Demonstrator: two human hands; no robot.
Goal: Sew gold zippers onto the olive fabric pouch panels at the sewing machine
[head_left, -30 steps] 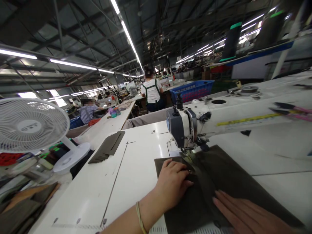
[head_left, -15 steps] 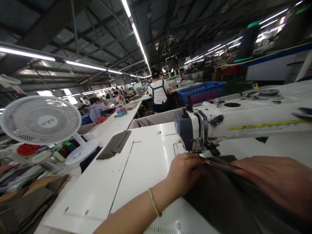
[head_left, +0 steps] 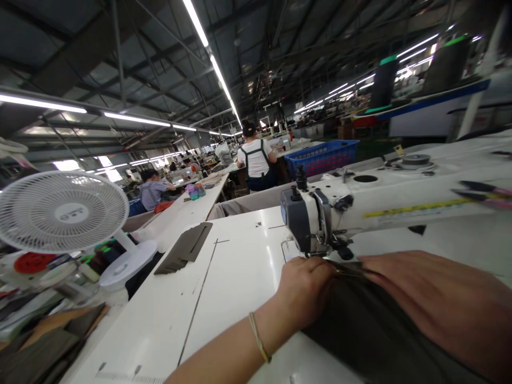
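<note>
A dark olive piece of fabric (head_left: 360, 325) lies under the front of the sewing machine (head_left: 306, 218) and drapes toward me over the white table. My left hand (head_left: 306, 290), with a band on its wrist, grips the fabric's upper edge just below the machine's presser area. On the other side, my right hand (head_left: 436, 298) holds the same edge between thumb and fingers, though motion blurs it and its fingertips are partly hidden. Between the hands the edge looks folded. The needle itself is hidden behind my left hand and the machine head.
A stack of olive cut pieces (head_left: 184, 248) lies on the white table (head_left: 224, 288). A white fan (head_left: 72, 213) stands at left, near more fabric (head_left: 44, 341). Scissors (head_left: 480, 193) rest on the machine arm. Beyond are a blue crate (head_left: 324, 157) and two seated people.
The view has shifted slightly, so the fan and table sit lower and more to the left. Both hands stay on the fabric by the machine; the right hand has moved slightly closer to the left.
</note>
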